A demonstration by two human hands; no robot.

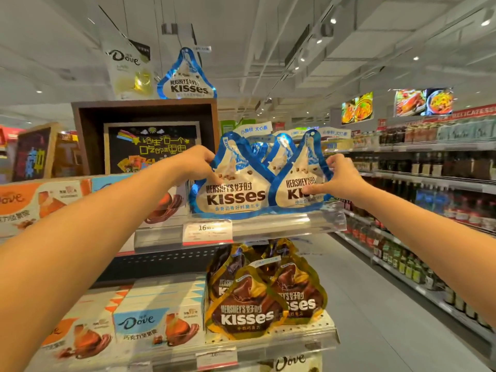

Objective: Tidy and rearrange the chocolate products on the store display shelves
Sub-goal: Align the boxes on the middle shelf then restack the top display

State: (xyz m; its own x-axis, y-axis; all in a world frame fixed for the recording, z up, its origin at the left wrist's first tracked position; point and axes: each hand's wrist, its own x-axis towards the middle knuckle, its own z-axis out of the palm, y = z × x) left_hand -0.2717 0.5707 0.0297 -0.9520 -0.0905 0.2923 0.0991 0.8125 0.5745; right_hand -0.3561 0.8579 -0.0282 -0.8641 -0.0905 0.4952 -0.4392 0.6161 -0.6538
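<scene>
Two blue-and-white Hershey's Kisses bags stand side by side behind the clear rail of the upper shelf (268, 226). My left hand (197, 163) pinches the left edge of the left blue bag (236, 189). My right hand (336, 177) grips the right blue bag (298, 170), thumb across its front, fingers round its right edge. More blue bags show behind them. On the shelf below lie several brown-and-gold Kisses bags (247, 304), leaning on each other.
Dove boxes (158, 320) fill the lower shelf's left side, and more Dove boxes (40, 202) sit at upper left. A Dove bag (128, 71) and another Kisses bag (188, 79) top a dark display box (145, 108). An aisle with bottle shelves (429, 189) runs on the right.
</scene>
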